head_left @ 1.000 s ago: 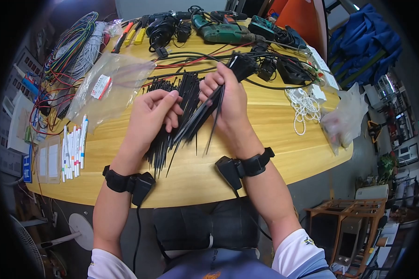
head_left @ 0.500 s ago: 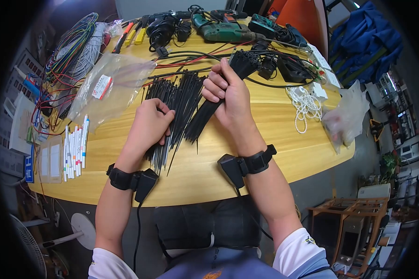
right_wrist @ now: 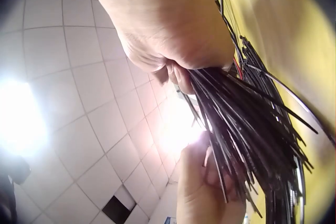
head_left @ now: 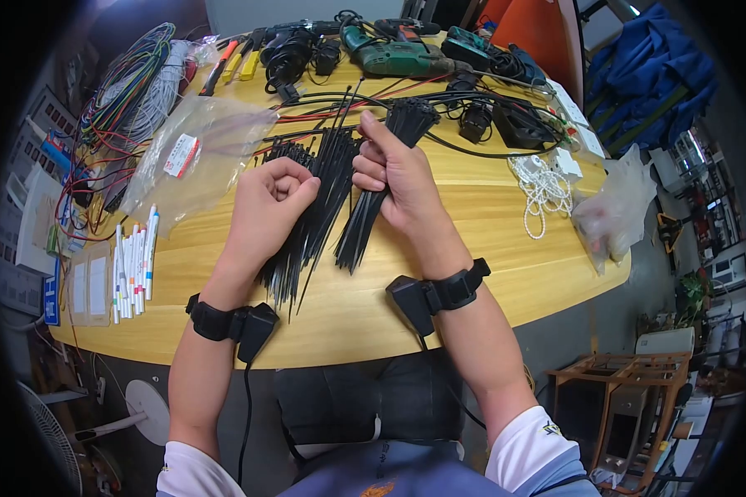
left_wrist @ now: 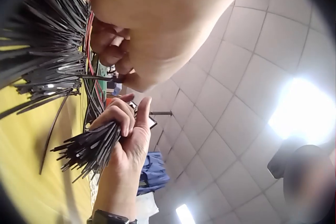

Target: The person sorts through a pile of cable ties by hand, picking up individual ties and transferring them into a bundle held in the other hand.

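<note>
My right hand (head_left: 399, 184) grips a thick bundle of black cable ties (head_left: 358, 234), heads fanned out above the fist and tails pointing down. More black cable ties lie in a loose pile (head_left: 294, 257) on the wooden table, left of the bundle. Over that pile is my left hand (head_left: 267, 207), its thumb and forefinger brought together. In the left wrist view, a dark cable tie (left_wrist: 97, 78) runs to the pinched fingertips. From the right wrist, the held bundle (right_wrist: 247, 124) spreads downward out of the fist.
A clear plastic bag (head_left: 153, 178) and white markers (head_left: 133, 273) lie at left, below coiled wires (head_left: 128, 83). Green and black power drills (head_left: 398, 60) and black cables stand at the back. White beaded cord (head_left: 541, 195) and a plastic bag (head_left: 613, 215) sit at right.
The left hand dipped into the pile, then rose slightly; several ties there now stick out farther toward the back. The bundle in the right hand has turned more upright and shifted slightly left.
</note>
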Available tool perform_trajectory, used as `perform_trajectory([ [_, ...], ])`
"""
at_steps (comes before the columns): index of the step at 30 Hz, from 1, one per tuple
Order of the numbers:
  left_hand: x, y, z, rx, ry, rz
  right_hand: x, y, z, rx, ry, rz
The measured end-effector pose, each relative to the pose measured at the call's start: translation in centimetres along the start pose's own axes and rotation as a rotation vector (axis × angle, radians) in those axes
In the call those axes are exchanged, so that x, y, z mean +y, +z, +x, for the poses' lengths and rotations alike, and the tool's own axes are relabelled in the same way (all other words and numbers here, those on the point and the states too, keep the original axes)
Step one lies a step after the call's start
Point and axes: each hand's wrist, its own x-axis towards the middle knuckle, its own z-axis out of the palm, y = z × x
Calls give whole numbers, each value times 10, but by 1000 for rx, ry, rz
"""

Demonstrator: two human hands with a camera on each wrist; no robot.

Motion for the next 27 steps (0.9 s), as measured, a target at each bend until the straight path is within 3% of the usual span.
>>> perform_trajectory([
  [6,-2,0,-1,-122,43,2,1,1,0,-33,-46,-3],
  [9,0,3,-1,-139,37,-138,1,0,0,-33,-65,1],
  [12,3,6,-2,-186,-29,-356,1,0,0,-28,-81,-1],
  [15,11,4,-5,-258,-112,-380,0,2,-2,-19,-90,-17],
  [27,7,6,-5,-208,-140,-386,-3,2,-2,18,-167,-18],
])
